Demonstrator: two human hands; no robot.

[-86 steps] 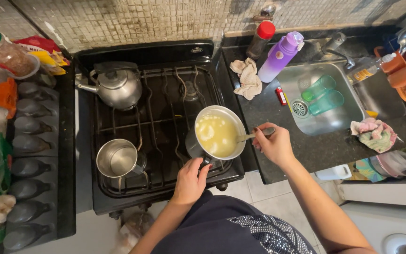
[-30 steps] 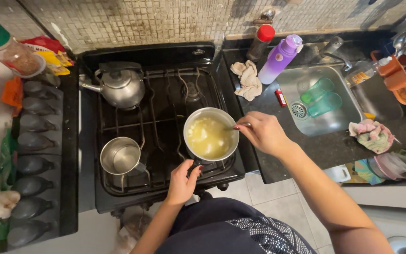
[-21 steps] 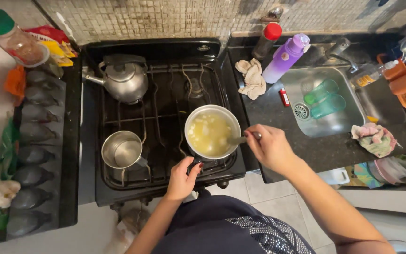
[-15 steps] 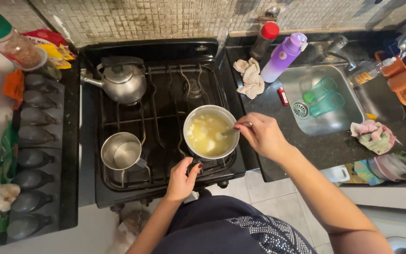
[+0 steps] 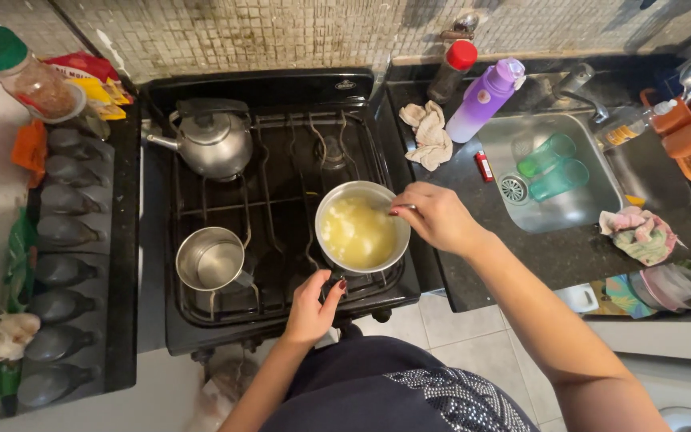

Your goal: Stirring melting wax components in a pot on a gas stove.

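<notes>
Saucepan: a small metal saucepan (image 5: pixel 361 232) sat on the front right burner of the black gas stove (image 5: pixel 281 208), holding pale yellow liquid with whitish lumps.
Left hand: the left hand (image 5: pixel 313 308) was closed around the saucepan's dark handle (image 5: pixel 331 282) at the near rim, thumb and fingers wrapped.
Right hand: the right hand (image 5: pixel 437 216) was pinched shut on the stem of a metal spoon (image 5: pixel 393 210), whose bowl dipped into the liquid at the pan's right side.
Handling, pan: judged light in itself but weighted by the liquid, which would slosh if tipped; the metal wall was likely hot, so the handle looked the only safe place to hold.
Handling, spoon: stiff, thin and smooth; best held high on the stem, clear of the rim.
Left burners: a steel kettle (image 5: pixel 213 144) stood at the back, an empty steel mug-like pot (image 5: pixel 211 260) at the front, well apart from the saucepan.
Counter: a crumpled cloth (image 5: pixel 428 136), a purple bottle (image 5: pixel 481 100) and a red-capped bottle (image 5: pixel 451 70) lay between stove and sink (image 5: pixel 593 204).
Sink contents: two green tumblers (image 5: pixel 549 166) lay on their sides.
</notes>
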